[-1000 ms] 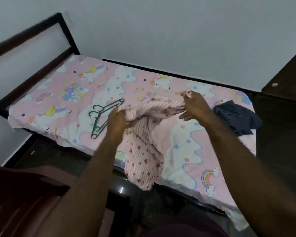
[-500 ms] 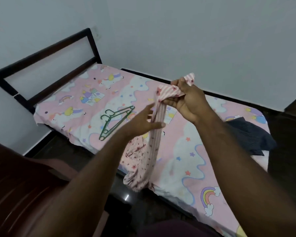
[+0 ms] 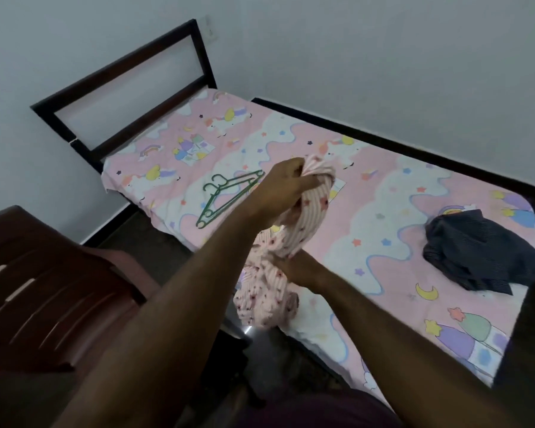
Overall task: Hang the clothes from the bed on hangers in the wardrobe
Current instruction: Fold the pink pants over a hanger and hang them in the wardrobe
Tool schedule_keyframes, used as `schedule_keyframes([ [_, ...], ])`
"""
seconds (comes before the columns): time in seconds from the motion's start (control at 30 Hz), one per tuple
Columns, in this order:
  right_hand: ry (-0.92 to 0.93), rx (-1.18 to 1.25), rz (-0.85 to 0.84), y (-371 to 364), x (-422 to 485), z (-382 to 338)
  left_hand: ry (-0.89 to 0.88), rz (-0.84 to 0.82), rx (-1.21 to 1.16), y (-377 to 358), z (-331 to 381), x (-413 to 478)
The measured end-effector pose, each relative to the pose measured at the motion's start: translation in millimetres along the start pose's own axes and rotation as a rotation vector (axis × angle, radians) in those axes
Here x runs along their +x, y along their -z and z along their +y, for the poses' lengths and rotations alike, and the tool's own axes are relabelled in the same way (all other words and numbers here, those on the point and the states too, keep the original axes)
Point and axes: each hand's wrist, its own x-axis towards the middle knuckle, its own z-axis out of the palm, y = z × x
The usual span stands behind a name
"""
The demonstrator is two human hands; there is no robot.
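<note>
A pink striped garment (image 3: 312,217) with red stars hangs over the near edge of the bed (image 3: 383,193). My left hand (image 3: 283,188) grips its bunched top end, raised above the sheet. Lower down, my right hand (image 3: 295,268) holds the cloth near the bed edge, its fingers partly hidden in the folds. Green hangers (image 3: 226,196) lie on the sheet just left of my left hand. A dark blue garment (image 3: 476,251) lies crumpled at the right end of the bed. The wardrobe is out of view.
A dark headboard (image 3: 130,97) stands at the bed's left end against the white wall. A brown chair (image 3: 44,288) sits close at my lower left. Dark floor runs between the chair and the bed.
The garment's top passed from my right hand to my left hand. My right hand dropped down to the lower part of the cloth, and the view shifted right.
</note>
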Motion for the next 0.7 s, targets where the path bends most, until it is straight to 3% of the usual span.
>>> schedule_keyframes([
  [0.07, -0.001, 0.134, 0.134, 3, 10, -15, 0.008, 0.057, 0.02, 3, -16, -8],
  [0.17, 0.03, 0.68, 0.256, 24, 19, -41, 0.099, 0.219, 0.13, 29, -82, -34],
  [0.27, 0.075, 0.962, 0.295, 48, 14, -67, 0.313, 0.013, 0.303, 45, -159, -54],
  [0.3, 0.081, 1.011, 0.293, 54, 12, -73, 0.333, -0.064, 0.379, 44, -171, -57],
  [0.37, 0.085, 1.053, 0.308, 60, 7, -88, 0.323, -0.049, 0.455, 38, -177, -59],
  [0.57, 0.121, 1.166, 0.325, 70, 1, -124, 0.198, -0.029, 0.143, 31, -142, -44],
  [0.7, 0.256, 1.089, 0.302, 69, -7, -148, 0.04, 0.019, 0.172, 33, -122, -20],
])
